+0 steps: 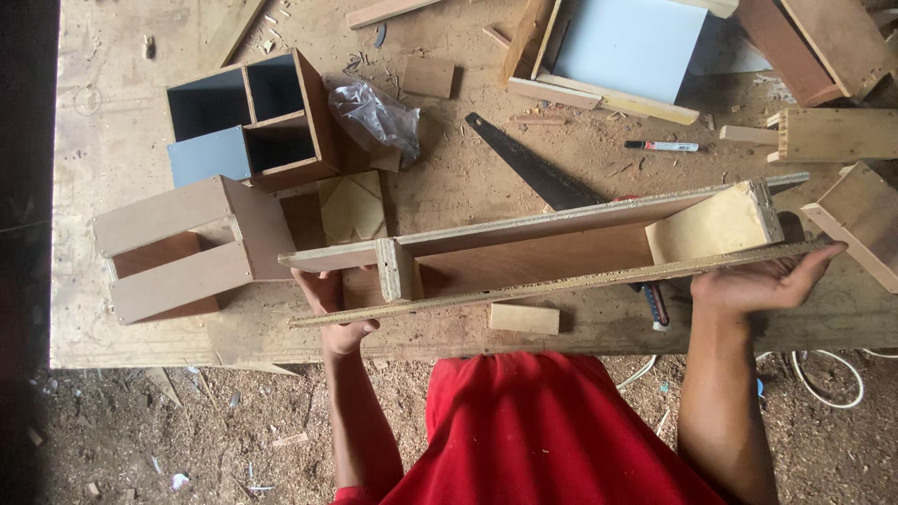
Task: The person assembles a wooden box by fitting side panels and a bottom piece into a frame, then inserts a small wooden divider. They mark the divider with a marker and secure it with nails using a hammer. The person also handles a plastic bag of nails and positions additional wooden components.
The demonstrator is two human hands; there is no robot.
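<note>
Sawdust-strewn plywood bench (449, 201) carries a long open-sided wooden box frame (561, 252), gripped by both hands, left hand (329, 309) clasping one end, right hand (762, 281) spread under the other; level support seems wise.

both arms stretched forward, left hand (329, 313) gripping with fingers curled, right hand (762, 281) open, palm up, fingers spread
</note>
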